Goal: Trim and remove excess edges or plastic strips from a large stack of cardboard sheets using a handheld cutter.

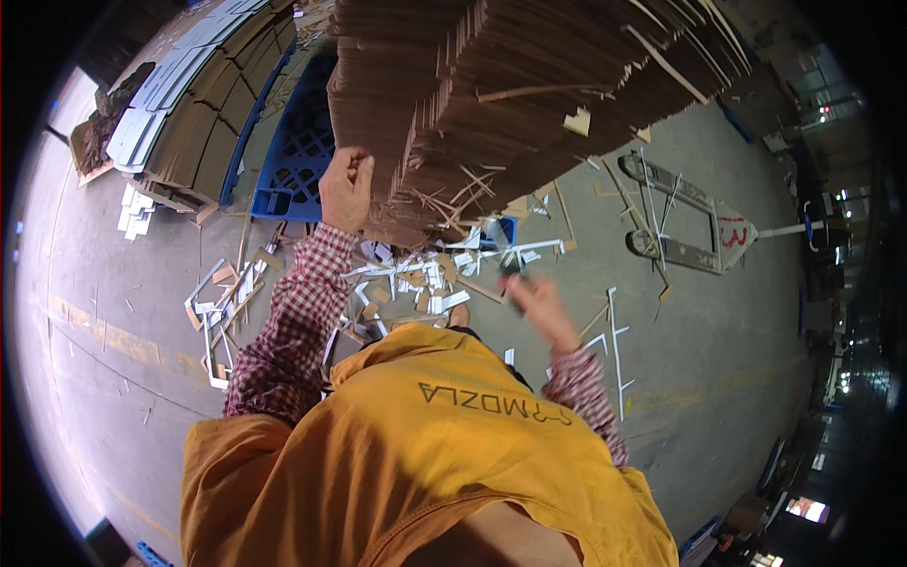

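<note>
A tall stack of brown cardboard sheets (378, 104) rises in front of me, with ragged cut edges and loose strips clinging to its side. My left hand (347, 189) is raised at the stack's left near edge. Its fingers are curled in and closed, and whatever lies in them is hidden. Lower and to the right, apart from the stack, my right hand (546, 310) is smeared by motion. It is closed around a small dark hand tool (511, 280), too blurred to tell its kind. White and brown cardboard offcuts (416, 274) lie heaped below the stack.
A blue plastic pallet (295, 156) is left of the stack. Further left stand bundled flat cartons (194, 123). A pallet jack (685, 222) rests on the right side of the floor. Loose strips (616, 350) are scattered around my feet.
</note>
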A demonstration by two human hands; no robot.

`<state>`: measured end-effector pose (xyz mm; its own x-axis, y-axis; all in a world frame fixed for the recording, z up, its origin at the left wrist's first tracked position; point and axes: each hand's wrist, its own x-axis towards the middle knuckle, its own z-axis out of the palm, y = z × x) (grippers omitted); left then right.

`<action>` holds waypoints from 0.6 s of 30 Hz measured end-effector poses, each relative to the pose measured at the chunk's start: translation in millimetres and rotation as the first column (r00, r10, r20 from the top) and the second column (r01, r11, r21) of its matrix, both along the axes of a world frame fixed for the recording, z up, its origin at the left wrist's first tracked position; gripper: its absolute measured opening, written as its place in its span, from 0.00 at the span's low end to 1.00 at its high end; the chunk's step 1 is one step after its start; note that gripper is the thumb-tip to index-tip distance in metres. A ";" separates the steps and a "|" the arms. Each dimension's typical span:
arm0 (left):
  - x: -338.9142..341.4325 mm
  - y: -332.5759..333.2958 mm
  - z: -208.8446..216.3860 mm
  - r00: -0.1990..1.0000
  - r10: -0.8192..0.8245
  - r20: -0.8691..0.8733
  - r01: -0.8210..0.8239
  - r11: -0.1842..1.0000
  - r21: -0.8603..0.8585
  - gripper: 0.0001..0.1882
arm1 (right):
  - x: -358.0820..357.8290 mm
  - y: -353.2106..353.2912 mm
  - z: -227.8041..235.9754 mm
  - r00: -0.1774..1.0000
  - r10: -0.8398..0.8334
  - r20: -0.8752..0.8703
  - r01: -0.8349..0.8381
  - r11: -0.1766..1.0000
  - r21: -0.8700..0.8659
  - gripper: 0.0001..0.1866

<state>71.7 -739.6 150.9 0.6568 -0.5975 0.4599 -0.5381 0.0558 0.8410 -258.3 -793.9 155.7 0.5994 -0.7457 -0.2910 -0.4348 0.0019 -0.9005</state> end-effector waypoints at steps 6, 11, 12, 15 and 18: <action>-4.6 -8.3 12.5 0.996 -0.034 -0.079 0.028 0.997 -0.079 0.09 | 53.9 -39.0 47.2 0.965 -0.109 0.238 0.167 0.957 -0.238 0.21; -2.5 0.1 16.4 0.995 -0.018 -0.101 0.011 0.998 -0.069 0.09 | 17.4 19.2 -2.9 0.987 0.149 -0.058 -0.139 0.980 0.145 0.22; 1.2 1.4 13.9 0.994 0.001 -0.109 -0.010 0.996 -0.085 0.08 | 1.7 8.3 -5.8 0.982 0.147 -0.120 -0.134 0.985 0.111 0.22; 14.3 10.5 11.3 1.000 0.024 -0.012 -0.024 1.000 -0.007 0.10 | 6.3 -18.3 42.0 0.999 -0.016 0.036 0.018 0.998 -0.061 0.19; 7.3 0.0 23.2 0.998 0.006 -0.055 -0.009 0.998 -0.064 0.10 | 35.2 -44.5 69.2 0.986 -0.076 0.148 0.089 0.993 -0.081 0.18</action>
